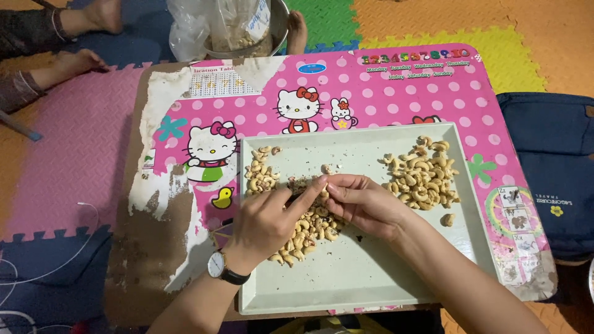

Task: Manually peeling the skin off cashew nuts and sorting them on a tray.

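Both hands meet over the middle of a pale green rectangular tray (365, 278) that sits on a low desk (383, 93) with a worn pink polka-dot cartoon-cat top. The left hand (269, 219), with a wristwatch (218, 265) on its wrist, has thumb and forefinger pinched together at a small cashew nut (323, 187), which is largely hidden by the fingertips. The right hand (362, 201) has its fingers curled in and closed against the same nut from the other side; the fingertips of the two hands touch.

Directly beneath the hands lies a pile of cashews (309, 232) in the centre of the tray, partly covered by the left hand. A second, smaller heap of cashews (261, 173) lies near the tray's upper left corner. A third, larger heap (424, 179) lies toward the upper right, well apart from the hands, with one stray nut (447, 219) just below it. Dark flecks of skin lie scattered on the tray near the hands.

Beyond the far edge of the desk stands a metal bowl (278, 25) holding a clear plastic bag (210, 28) of nuts. A dark blue bag (550, 167) lies on the coloured foam floor mats (526, 37) to the right. Another person's bare feet (80, 37) show at upper left.
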